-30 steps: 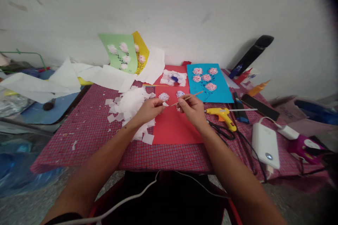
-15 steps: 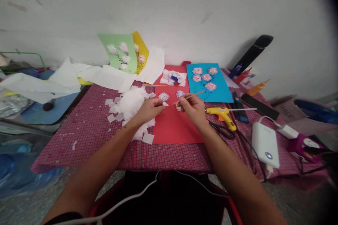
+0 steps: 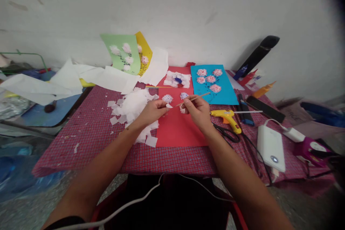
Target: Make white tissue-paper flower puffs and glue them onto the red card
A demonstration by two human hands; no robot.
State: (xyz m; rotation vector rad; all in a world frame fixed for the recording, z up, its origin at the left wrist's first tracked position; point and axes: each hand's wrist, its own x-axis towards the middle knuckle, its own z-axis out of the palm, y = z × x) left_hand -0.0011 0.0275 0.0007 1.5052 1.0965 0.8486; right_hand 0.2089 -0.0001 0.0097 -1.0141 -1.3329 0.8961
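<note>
Over the red paper sheet (image 3: 180,129), my left hand (image 3: 153,113) pinches a small piece of white paper (image 3: 169,106). My right hand (image 3: 197,111) grips a thin wooden stick (image 3: 201,95), its tip pointing left toward that piece. A bit of whitish paper (image 3: 182,109) shows at the right fingers; whether they hold it I cannot tell. Two ruffled paper flowers with blue specks, a left one (image 3: 167,98) and a right one (image 3: 184,95), sit on the red sheet just beyond my hands. Behind them lies white paper stained with blue and red paint (image 3: 178,79).
Left of the sheet is a heap of white paper squares (image 3: 133,106). A blue card with pink-white flowers (image 3: 229,91), a yellow glue gun (image 3: 228,118), black scissors (image 3: 229,134) and a white power bank (image 3: 271,147) lie to the right. Green card (image 3: 107,43) leans on the wall.
Almost nothing differs. Both hands keep their places and grips, and the view has shifted very slightly.
</note>
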